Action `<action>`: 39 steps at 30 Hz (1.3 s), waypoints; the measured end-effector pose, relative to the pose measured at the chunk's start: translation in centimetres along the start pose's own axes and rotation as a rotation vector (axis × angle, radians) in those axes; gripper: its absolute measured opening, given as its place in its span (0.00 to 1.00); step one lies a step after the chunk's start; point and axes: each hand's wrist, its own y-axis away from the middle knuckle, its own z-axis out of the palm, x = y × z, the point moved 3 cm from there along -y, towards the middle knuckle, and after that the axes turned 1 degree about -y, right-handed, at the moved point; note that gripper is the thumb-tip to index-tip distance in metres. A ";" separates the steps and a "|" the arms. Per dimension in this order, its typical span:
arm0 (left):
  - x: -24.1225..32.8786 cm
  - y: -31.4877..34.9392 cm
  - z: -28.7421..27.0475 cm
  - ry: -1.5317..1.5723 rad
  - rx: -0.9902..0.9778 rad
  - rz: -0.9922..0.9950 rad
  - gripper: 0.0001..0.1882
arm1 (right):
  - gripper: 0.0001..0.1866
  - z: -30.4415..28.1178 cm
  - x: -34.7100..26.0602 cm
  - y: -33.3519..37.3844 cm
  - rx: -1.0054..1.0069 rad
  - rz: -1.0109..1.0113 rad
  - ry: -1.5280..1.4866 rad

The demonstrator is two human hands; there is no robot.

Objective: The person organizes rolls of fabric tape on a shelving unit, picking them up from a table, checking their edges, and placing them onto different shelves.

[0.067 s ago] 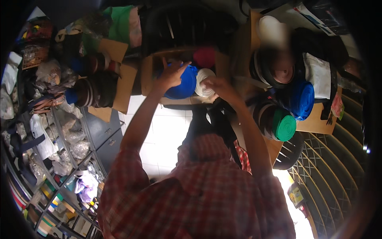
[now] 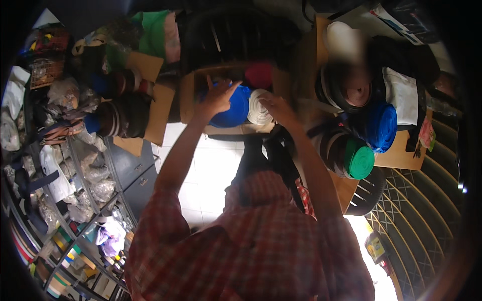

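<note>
A cardboard box (image 2: 186, 93) in front of me holds rolls of wound strap. My left hand (image 2: 219, 99) rests over the blue roll (image 2: 237, 106), its fingers spread and its index finger stretched toward the far right. Beside it sits a white roll (image 2: 258, 113), its spiral windings facing up. My right hand (image 2: 279, 109) grips this white roll from the right, with bent fingertips on its upper face. Deeper in the box, near its back, lies a dark pink roll (image 2: 258, 75).
To the right stand more rolls: a green one (image 2: 359, 159), a blue one (image 2: 382, 128) and a pinkish one (image 2: 358, 94). Dark rolls (image 2: 131, 113) lie on the left beside cardboard flaps. Shelves with plastic-wrapped goods (image 2: 103, 188) line the left; a black chair (image 2: 236, 37) stands behind the box.
My right hand's fingers, blurred before, have shifted slightly and now lie on the white roll's upper face. The left hand stays spread over the blue roll.
</note>
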 end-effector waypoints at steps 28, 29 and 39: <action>0.7 -7.0 3.1 -0.023 -0.096 0.023 0.28 | 0.09 -1.3 6.8 0.9 0.307 0.128 -0.139; 0.7 -7.3 2.9 -0.063 -0.130 0.021 0.28 | 0.09 -1.4 6.9 0.9 0.306 0.120 -0.156; 2.3 -7.9 2.7 -0.072 -0.110 0.098 0.24 | 0.09 -1.3 6.8 1.4 0.323 0.187 -0.254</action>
